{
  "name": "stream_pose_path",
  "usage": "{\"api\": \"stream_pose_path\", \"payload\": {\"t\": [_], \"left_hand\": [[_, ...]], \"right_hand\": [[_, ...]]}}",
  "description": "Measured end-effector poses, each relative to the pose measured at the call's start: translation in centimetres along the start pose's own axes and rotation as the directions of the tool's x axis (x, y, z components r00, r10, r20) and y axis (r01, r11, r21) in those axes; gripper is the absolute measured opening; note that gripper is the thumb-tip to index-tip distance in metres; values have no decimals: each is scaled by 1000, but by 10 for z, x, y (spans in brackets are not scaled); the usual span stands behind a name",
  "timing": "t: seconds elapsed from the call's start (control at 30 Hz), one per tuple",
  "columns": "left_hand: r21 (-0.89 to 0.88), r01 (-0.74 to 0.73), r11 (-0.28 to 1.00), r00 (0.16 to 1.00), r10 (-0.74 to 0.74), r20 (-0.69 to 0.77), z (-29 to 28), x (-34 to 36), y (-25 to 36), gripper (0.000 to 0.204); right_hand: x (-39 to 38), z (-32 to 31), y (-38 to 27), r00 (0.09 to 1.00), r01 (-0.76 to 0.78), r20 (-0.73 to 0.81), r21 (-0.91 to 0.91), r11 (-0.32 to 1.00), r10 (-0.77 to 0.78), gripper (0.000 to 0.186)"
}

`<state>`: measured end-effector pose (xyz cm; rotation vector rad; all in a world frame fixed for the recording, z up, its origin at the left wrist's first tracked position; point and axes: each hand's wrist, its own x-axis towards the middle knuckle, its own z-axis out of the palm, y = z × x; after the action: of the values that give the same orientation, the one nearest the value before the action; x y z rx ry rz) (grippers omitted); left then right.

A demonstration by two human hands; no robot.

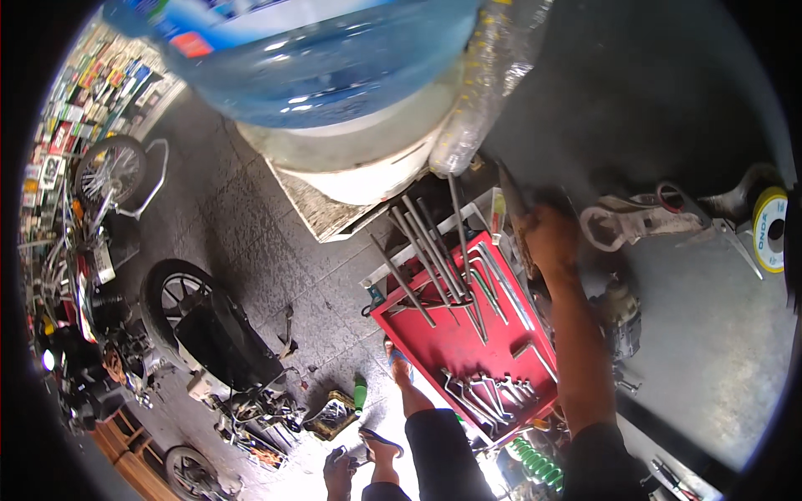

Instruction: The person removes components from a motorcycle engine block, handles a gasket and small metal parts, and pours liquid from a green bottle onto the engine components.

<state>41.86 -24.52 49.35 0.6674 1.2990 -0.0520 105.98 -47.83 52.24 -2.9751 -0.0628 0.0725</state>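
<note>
Red sheet, probably metal, forms the tool drawer (430,346) between the hands. Just beyond its upper right corner, the right hand (553,238) is bent over a long, tapering brown piece (513,196); whether the fingers grip it or only rest there, I cannot tell. Below and left of the drawer, the left hand (337,483) pinches a small dark object (337,455), too blurred to identify. That object looks light and rigid, perhaps oily, best held by its sides; the brown piece seems stiff, and better balanced if taken near its middle. Long metal rods (426,255) jut over the drawer's top edge, hampering reach from there, and box-end wrenches (489,399) crowd its lower end. Above the drawer looms a blue water jug (317,75); to its right, scissors (739,249) lie on the counter (702,351).
</note>
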Motion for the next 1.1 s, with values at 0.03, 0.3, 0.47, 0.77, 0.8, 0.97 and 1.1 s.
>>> {"api": "stream_pose_path", "payload": {"t": [0.03, 0.3, 0.47, 0.77, 0.8, 0.97, 1.1], "left_hand": [[-125, 70, 990, 998, -70, 8, -3, 4, -3, 53], [265, 171, 949, 959, -99, -265, 23, -10, -5, 41], [192, 181, 965, 949, -120, -293, 6, -15, -27, 37], [211, 182, 960, 952, -119, -281, -5, -11, -35, 39], [207, 180, 962, 951, -116, -287, -6, -13, -36, 39], [118, 210, 970, 926, -159, -343, -23, -14, -41, 42], [86, 214, 973, 921, -171, -349, -29, -18, -48, 43]], "right_hand": [[1, -2, -1, 1000, -5, 10, -11, 1000, 6, 24], [14, 14, 7, 975, -47, 204, -177, 983, 84, 21], [18, 4, -2, 977, 38, 212, -148, 988, -6, 21], [33, 13, -29, 977, 51, 205, -474, 879, 53, 22], [32, 13, -30, 979, 65, 200, -485, 872, 38, 23], [29, 13, -36, 979, 149, 197, -543, 827, -47, 24], [32, 17, -36, 983, 134, 182, -566, 813, -36, 23]]}}
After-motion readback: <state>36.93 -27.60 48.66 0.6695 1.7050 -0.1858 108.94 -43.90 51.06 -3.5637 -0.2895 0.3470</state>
